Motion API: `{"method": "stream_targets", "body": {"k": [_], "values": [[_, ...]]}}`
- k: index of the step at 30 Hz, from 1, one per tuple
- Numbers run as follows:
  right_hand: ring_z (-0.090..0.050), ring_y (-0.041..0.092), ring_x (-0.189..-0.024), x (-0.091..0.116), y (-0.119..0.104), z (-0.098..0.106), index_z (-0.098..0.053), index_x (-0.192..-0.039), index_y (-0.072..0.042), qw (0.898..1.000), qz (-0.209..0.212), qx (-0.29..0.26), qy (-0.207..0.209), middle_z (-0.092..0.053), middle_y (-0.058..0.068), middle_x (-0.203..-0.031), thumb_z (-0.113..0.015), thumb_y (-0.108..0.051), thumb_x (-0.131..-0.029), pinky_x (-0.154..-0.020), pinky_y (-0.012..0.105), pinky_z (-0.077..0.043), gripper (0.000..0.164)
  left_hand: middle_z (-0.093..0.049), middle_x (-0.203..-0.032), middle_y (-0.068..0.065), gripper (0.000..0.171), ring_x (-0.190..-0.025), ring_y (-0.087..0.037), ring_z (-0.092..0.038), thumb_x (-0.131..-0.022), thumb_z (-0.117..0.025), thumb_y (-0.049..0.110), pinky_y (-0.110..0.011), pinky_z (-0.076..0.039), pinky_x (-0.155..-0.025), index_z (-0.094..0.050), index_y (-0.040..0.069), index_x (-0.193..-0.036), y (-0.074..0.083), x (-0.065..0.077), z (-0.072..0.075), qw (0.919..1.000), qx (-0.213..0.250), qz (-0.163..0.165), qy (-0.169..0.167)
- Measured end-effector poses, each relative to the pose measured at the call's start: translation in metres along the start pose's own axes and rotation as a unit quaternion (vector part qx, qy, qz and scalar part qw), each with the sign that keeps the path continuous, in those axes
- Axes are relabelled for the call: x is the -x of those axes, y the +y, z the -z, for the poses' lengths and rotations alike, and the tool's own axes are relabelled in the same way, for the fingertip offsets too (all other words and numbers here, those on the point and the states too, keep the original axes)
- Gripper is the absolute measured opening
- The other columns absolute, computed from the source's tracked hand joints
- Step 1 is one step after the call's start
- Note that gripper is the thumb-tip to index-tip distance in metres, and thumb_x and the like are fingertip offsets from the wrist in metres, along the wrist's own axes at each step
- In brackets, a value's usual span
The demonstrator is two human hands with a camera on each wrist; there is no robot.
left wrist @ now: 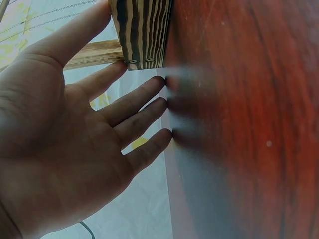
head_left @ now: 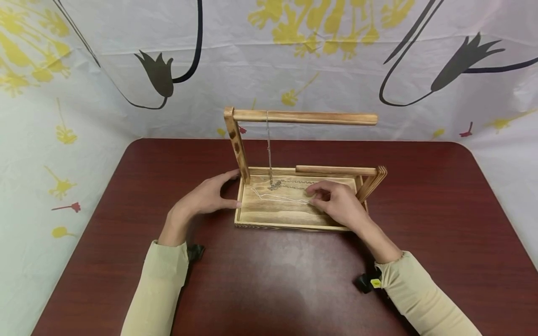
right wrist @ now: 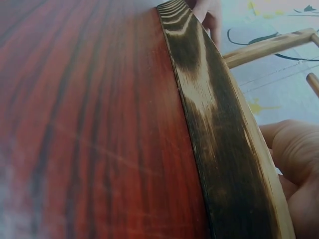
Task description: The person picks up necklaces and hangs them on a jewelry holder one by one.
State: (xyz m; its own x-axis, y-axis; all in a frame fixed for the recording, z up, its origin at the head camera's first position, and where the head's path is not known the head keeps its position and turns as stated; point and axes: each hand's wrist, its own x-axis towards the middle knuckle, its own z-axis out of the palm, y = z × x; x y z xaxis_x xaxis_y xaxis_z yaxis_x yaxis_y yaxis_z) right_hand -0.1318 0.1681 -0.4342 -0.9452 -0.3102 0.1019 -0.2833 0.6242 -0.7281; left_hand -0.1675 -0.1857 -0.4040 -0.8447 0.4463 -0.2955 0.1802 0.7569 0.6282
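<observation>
A wooden jewelry stand has a shallow tray (head_left: 290, 227) at its base. My left hand (head_left: 206, 196) is at the tray's left end. In the left wrist view its thumb and index fingertip touch that end, with the other fingers (left wrist: 132, 107) spread straight toward the tabletop. Over the tray's right half, my right hand (head_left: 340, 203) pinches one end of a thin silver necklace (head_left: 279, 199), whose length lies on the tray floor. Behind it lies a darker chain (head_left: 294, 182), partly hidden by my right fingers. Another chain (head_left: 269, 144) hangs from the stand's upper bar (head_left: 311, 116).
A lower wooden bar (head_left: 336, 169) runs along the back from a short post (head_left: 371, 184) at the right. The upper bar stands on a tall left post (head_left: 237, 144). The stand is on a dark red table (head_left: 269, 280), with a patterned cloth (head_left: 235, 70) behind.
</observation>
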Motion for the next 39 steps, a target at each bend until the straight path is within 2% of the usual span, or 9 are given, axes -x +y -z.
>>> {"method": "stream_targets", "body": {"k": [9, 15, 23, 29, 39], "values": [[-0.063, 0.011, -0.079, -0.005, -0.001, -0.005, -0.076, -0.105, -0.012, 0.999, -0.015, 0.006, -0.029, -0.071, -0.004, -0.089, -0.078, -0.01, -0.086, -0.07, 0.027, -0.051, 0.019, -0.031, -0.16, -0.004, 0.091, -0.147, -0.027, -0.026, -0.085, -0.08, 0.039, -0.051, -0.027, -0.115, -0.029, 0.018, -0.158, 0.0, 0.0, 0.0, 1.0, 0.004, 0.002, 0.001], [-0.062, 0.01, -0.079, -0.007, -0.003, -0.007, -0.076, -0.104, -0.014, 0.998, -0.033, 0.025, -0.038, -0.068, -0.005, -0.088, -0.078, -0.013, -0.085, -0.071, 0.029, -0.05, 0.019, -0.031, -0.16, -0.005, 0.092, -0.147, -0.028, -0.026, -0.085, -0.08, 0.038, -0.051, -0.028, -0.115, -0.028, 0.017, -0.158, -0.001, 0.0, 0.0, 1.0, 0.002, -0.003, 0.0], [-0.06, 0.011, -0.076, -0.01, -0.009, -0.011, -0.076, -0.096, -0.017, 0.997, -0.051, 0.052, -0.041, -0.066, -0.006, -0.083, -0.078, -0.017, -0.085, -0.071, 0.032, -0.047, 0.011, -0.03, -0.16, -0.009, 0.091, -0.146, -0.032, -0.027, -0.087, -0.077, 0.042, -0.055, -0.029, -0.114, -0.024, 0.024, -0.16, -0.003, 0.002, 0.0, 0.9999, 0.002, 0.006, -0.013], [-0.06, 0.011, -0.076, -0.011, -0.009, -0.012, -0.075, -0.094, -0.019, 0.995, -0.064, 0.059, -0.039, -0.065, -0.007, -0.081, -0.079, -0.022, -0.085, -0.071, 0.032, -0.046, 0.01, -0.028, -0.161, -0.009, 0.092, -0.147, -0.032, -0.027, -0.087, -0.077, 0.041, -0.055, -0.028, -0.114, -0.024, 0.024, -0.16, -0.003, 0.002, 0.0, 0.9999, 0.005, 0.003, -0.014], [-0.058, 0.012, -0.074, -0.014, -0.013, -0.017, -0.075, -0.087, -0.024, 0.991, -0.114, 0.06, -0.027, -0.064, -0.007, -0.08, -0.08, -0.029, -0.083, -0.07, 0.032, -0.044, 0.009, -0.027, -0.162, -0.007, 0.092, -0.147, -0.031, -0.026, -0.088, -0.075, 0.043, -0.054, -0.028, -0.114, -0.021, 0.025, -0.16, -0.003, 0.003, 0.0, 0.9998, 0.0, 0.002, -0.019]]}}
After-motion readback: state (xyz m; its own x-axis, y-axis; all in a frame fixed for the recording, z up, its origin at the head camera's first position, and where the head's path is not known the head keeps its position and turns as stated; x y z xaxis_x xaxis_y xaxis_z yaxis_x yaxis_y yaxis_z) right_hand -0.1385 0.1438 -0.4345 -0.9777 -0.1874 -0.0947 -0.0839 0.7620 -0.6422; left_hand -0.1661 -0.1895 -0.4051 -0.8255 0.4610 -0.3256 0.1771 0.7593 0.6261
